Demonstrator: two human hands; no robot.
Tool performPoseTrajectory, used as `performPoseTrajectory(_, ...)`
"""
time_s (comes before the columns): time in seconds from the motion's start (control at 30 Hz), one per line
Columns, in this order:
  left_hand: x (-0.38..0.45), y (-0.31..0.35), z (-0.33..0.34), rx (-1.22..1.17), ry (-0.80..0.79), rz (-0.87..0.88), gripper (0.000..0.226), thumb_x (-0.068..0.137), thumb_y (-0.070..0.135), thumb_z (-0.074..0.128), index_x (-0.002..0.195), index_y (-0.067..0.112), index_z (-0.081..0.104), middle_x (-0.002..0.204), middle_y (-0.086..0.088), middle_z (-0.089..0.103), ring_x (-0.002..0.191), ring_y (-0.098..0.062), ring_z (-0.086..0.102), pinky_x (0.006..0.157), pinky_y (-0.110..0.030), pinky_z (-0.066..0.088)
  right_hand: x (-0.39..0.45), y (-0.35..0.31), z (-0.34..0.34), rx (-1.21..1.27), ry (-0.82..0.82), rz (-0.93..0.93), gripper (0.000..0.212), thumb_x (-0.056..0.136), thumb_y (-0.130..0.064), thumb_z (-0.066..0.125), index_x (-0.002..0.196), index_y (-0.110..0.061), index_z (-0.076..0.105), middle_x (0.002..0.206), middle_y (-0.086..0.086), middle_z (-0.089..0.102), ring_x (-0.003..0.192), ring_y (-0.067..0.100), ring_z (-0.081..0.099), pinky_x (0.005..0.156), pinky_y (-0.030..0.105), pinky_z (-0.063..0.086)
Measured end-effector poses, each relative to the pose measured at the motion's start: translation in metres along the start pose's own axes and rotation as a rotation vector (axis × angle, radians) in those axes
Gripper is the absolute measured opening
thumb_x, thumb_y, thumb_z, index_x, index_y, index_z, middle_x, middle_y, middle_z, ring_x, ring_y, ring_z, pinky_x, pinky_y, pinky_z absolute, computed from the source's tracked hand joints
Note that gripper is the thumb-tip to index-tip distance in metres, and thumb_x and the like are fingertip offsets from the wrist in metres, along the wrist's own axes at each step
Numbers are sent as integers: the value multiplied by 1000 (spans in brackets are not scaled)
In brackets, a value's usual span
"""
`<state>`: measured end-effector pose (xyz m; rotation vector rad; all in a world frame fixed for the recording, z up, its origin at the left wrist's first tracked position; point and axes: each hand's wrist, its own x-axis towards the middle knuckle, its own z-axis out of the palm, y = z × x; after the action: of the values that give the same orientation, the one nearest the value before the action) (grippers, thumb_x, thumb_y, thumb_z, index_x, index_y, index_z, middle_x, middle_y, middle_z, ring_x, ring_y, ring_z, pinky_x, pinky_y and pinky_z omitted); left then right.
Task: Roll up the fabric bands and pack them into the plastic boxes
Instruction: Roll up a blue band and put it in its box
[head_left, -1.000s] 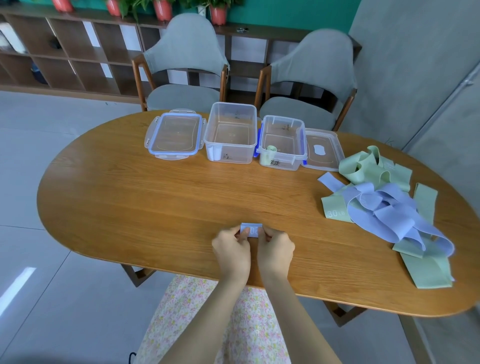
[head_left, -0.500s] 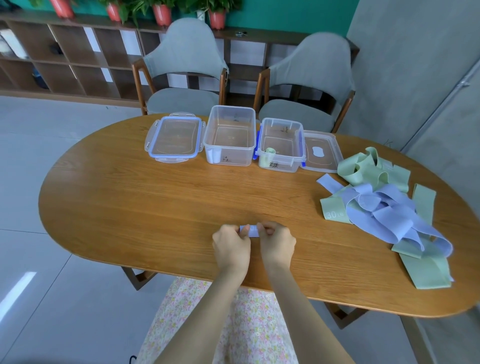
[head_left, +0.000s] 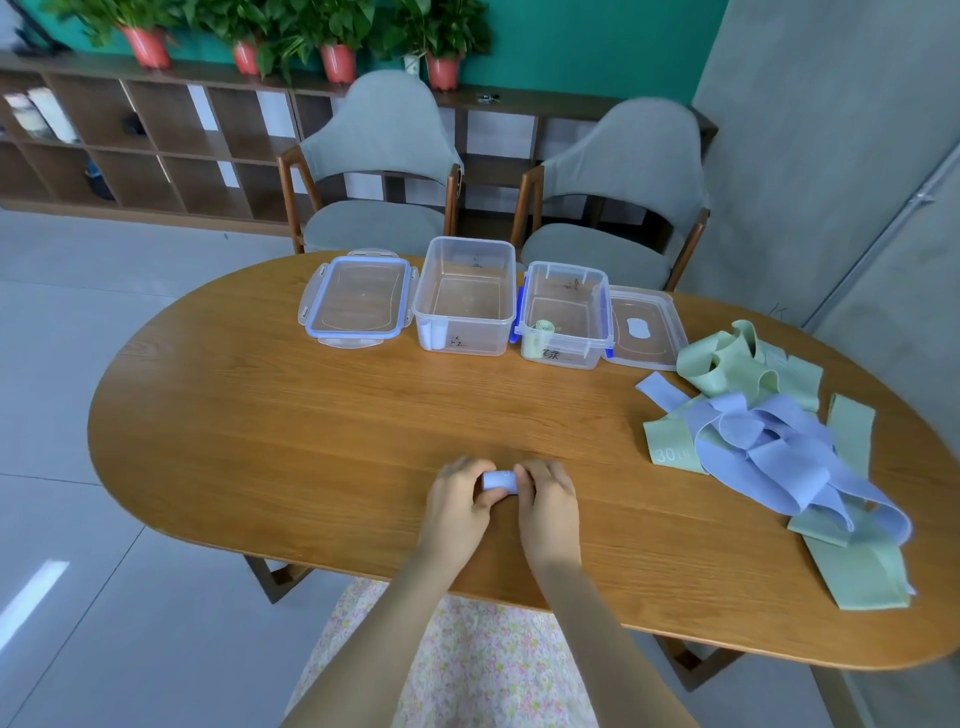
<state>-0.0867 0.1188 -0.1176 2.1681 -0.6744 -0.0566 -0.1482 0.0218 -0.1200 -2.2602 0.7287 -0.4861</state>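
Note:
A small rolled blue band (head_left: 500, 480) lies near the table's front edge, pinched between my left hand (head_left: 460, 501) and my right hand (head_left: 549, 503). At the far side stand two open clear plastic boxes: the larger left box (head_left: 466, 297) with a pale roll in its front left corner, and the smaller right box (head_left: 567, 317) with a rolled green band (head_left: 543, 327) inside. A tangled heap of loose blue bands (head_left: 769, 452) and green bands (head_left: 748, 361) lies on the right of the table.
A blue-rimmed lid (head_left: 358, 300) lies left of the boxes and a clear lid (head_left: 644, 329) right of them. The oval wooden table (head_left: 291, 415) has two grey chairs (head_left: 382, 171) behind it. A grey wall is at the right.
Both hands have kept their grip on the blue roll and turned it, so more of the roll now shows between the fingers. The camera has tilted slightly.

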Motion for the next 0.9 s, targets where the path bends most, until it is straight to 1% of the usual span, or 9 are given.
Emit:
performPoseTrajectory(0.17,5,3,-8,-65,-57,-60,14,86,22,65,91,9,66,76,-1,61,69,-14,54,62,-22,37,-3,6,-5,-18,-91,-107,24,101,-24,40,106,-11,60,101,3,59,94,22,50,80,27,36)
performPoseTrajectory(0.27,3,8,-10,-177,-108,-144,31,90,28,61,74,1,56,59,-2,42,53,-13,35,53,-26,28,1,-1,-14,85,-108,-55,25,100,-29,42,105,-12,59,91,2,61,86,21,56,69,25,36)
performPoseTrajectory(0.33,2,10,-13,-248,-109,-166,36,89,30,62,70,1,54,59,-1,41,55,-13,35,55,-28,29,5,-8,-20,144,-106,-21,27,100,-30,43,104,-10,61,86,3,64,79,20,56,64,23,33)
performPoseTrajectory(0.43,4,17,-19,-295,-144,-121,14,86,26,66,92,13,68,77,4,64,71,-8,59,68,-20,45,7,-14,-26,192,-103,15,31,100,-30,43,89,-9,63,70,1,64,67,18,55,60,23,34)
performPoseTrajectory(0.53,5,22,-27,-324,-206,-90,16,84,22,69,99,18,69,82,8,68,72,-5,62,71,-18,49,7,-16,-32,254,-97,82,37,99,-33,44,73,-9,58,55,-4,50,53,10,44,57,25,33)
performPoseTrajectory(0.67,5,26,-37,-679,-223,-241,12,86,10,66,98,7,70,82,-6,68,68,-12,58,67,-20,48,7,-19,-39,294,-147,-2,27,95,-41,51,90,-18,66,64,0,58,57,6,48,60,20,38)
performPoseTrajectory(0.77,7,26,-44,-897,-276,-355,15,89,8,62,97,0,71,80,-9,66,71,-16,54,65,-24,45,7,-19,-39,304,-208,-82,30,94,-46,50,96,-20,64,72,8,62,63,19,53,64,31,44)
performPoseTrajectory(0.83,7,27,-47,-950,-294,-378,15,89,9,61,95,-2,71,75,-7,64,67,-15,52,65,-24,44,7,-18,-38,302,-207,-90,30,94,-47,49,94,-21,64,77,12,64,71,25,58,68,36,46)
performPoseTrajectory(0.9,5,28,-48,-892,-284,-329,17,89,12,63,99,1,70,77,-5,65,67,-12,53,66,-23,45,7,-20,-38,294,-183,-75,30,95,-45,48,91,-20,65,68,7,61,63,16,54,65,31,44)
